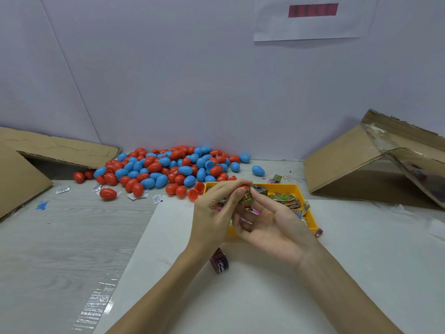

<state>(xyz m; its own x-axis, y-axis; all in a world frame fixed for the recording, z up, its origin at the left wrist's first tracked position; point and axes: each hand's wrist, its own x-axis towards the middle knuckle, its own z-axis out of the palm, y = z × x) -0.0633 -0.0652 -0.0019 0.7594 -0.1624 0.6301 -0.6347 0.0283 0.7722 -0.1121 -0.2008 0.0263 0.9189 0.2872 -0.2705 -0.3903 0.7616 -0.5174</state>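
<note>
Red egg half is up in the air over the near-left part of the yellow tray, approx. mid-picture, a bit to 4 o'clock from the centre. L hand has its fingers curled & pinches the egg half at the tips. Green packet sits right at the egg half, touching it from below. R hand lies palm up, thumb tip on the packet, other fingers bent loosely under it; can't tell how tight it holds. Both hands touch each other at the fingertips.

Tray is full of more small bright packets; a few lie outside it at 12 & 4 o'clock. Big pile of red & blue eggs is at 11 o'clock from the hands, by the wall. One blue egg lies alone at 12 o'clock, just past the tray. Two open red halves sit just beside the tray's left corner. White paper slips lie at 9 o'clock on the worktop. Small purple box lies at 6 o'clock on a white sheet, btw. the two forearms. Cardboard box is tipped over at 3 o'clock; cardboard flaps at 9 o'clock.
</note>
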